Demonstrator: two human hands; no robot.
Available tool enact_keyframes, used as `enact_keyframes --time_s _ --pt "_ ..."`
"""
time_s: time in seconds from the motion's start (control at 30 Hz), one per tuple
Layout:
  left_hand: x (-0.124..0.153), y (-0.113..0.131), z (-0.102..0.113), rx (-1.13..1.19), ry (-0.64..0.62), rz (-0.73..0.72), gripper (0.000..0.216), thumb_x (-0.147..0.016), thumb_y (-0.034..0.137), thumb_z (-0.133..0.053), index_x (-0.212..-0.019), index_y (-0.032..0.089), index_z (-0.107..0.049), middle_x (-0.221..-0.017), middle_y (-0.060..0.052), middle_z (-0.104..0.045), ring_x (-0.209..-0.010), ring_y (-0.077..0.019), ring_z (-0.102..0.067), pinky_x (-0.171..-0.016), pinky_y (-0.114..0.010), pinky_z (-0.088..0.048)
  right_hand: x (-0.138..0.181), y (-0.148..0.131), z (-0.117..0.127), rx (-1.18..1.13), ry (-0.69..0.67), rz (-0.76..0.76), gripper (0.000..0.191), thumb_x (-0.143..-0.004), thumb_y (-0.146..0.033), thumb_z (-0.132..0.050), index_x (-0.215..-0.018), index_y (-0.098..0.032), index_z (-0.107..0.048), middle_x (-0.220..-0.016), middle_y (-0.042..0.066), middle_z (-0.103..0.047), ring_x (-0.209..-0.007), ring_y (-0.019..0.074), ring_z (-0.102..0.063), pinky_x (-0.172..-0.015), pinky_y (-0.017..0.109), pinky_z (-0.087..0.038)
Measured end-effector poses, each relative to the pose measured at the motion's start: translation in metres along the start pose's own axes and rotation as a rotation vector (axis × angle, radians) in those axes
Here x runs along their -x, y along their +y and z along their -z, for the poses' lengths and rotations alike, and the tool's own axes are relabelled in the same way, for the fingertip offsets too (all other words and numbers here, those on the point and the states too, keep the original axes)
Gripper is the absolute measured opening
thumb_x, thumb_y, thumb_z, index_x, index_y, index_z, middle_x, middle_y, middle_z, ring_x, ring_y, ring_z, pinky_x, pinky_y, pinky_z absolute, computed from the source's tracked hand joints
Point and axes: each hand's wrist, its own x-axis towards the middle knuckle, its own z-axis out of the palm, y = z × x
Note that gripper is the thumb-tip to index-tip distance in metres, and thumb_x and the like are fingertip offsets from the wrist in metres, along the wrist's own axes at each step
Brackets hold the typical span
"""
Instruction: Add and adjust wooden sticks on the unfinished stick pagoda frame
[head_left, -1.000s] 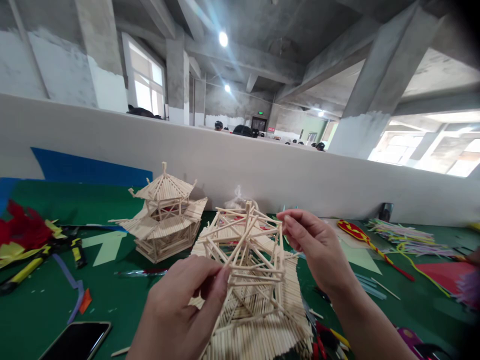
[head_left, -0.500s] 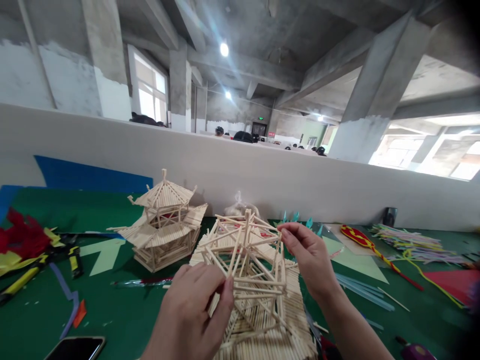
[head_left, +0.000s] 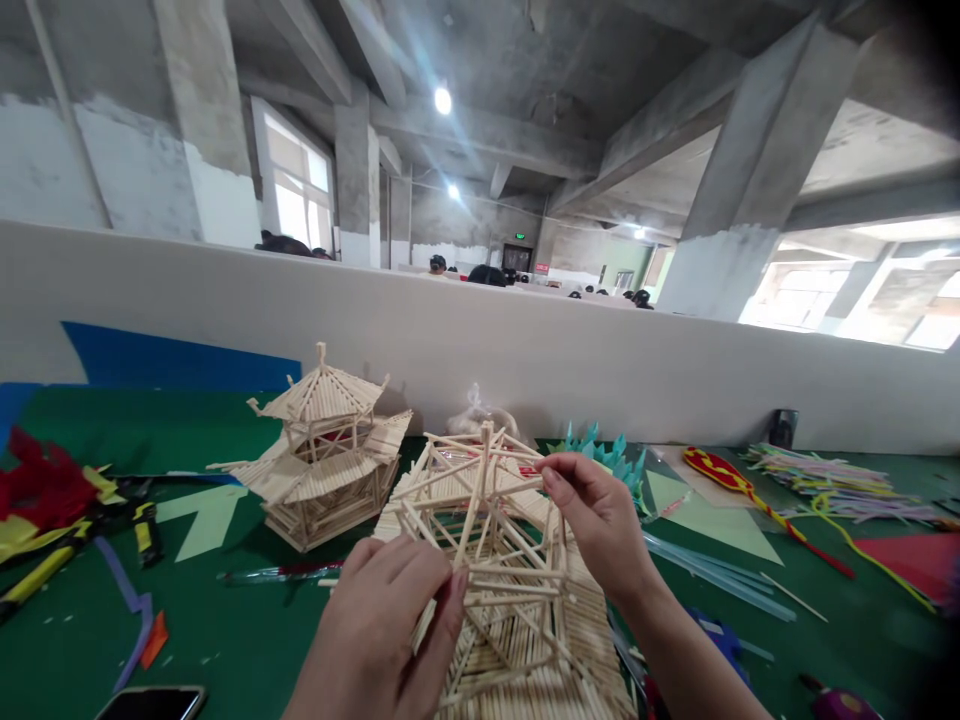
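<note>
Fingers on the left hand [head_left: 386,612] and right hand [head_left: 600,520] are pinching. On the green table [head_left: 247,630], the bare-roofed stick pavilion [head_left: 514,575] stands toward the near edge; the roofed pavilion [head_left: 326,478] sits left, nearer the far edge. The left grips a slanting rafter [head_left: 472,518], the right a thin stick [head_left: 519,487]; uneven pressure could skew or detach either.

Green tabletop [head_left: 240,630] offers room front-left, while the stick frame [head_left: 517,575] (open-sided) blocks the middle

Two stick models [head_left: 322,397] [head_left: 517,575], one phone [head_left: 154,704]
</note>
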Motion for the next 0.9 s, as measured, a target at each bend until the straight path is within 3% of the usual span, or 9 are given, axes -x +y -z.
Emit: enact_keyframes --time_s 0.33,0.53,0.9 --pt "0.000 -0.003 -0.003 -0.001 -0.052 0.040 0.021 -0.084 0.021 -0.038 -0.064 0.019 -0.041 -0.060 0.003 -0.045 -0.057 -0.0130 -0.041 -0.059 -0.030 -0.029 0.001 -0.002 0.000 -0.007 -0.033 0.020 0.015 -0.079 -0.027 -0.049 -0.084 -0.017 -0.059 -0.075 0.002 -0.059 -0.064 0.0123 -0.051 -0.059 0.026 -0.042" --pt "-0.001 -0.002 -0.002 0.023 -0.062 0.091 0.022 -0.084 0.025 -0.040 -0.064 0.019 -0.044 -0.060 0.004 -0.045 -0.057 -0.0123 -0.042 -0.059 -0.029 -0.030 0.006 -0.017 -0.004 0.177 -0.054 0.201 0.010 -0.080 -0.019 -0.049 -0.083 -0.018 -0.059 -0.076 0.001 -0.059 -0.067 0.0110 -0.049 -0.062 0.025 -0.040" --pt "0.002 -0.009 -0.003 0.010 -0.038 0.039 0.020 -0.084 0.025 -0.042 -0.064 0.019 -0.042 -0.061 0.004 -0.047 -0.058 -0.0117 -0.045 -0.060 -0.030 -0.031 0.011 -0.038 -0.009 0.353 -0.451 0.366 0.029 -0.082 -0.013 -0.044 -0.107 -0.020 -0.057 -0.090 0.003 -0.063 -0.084 0.0140 -0.053 -0.077 0.029 -0.040"
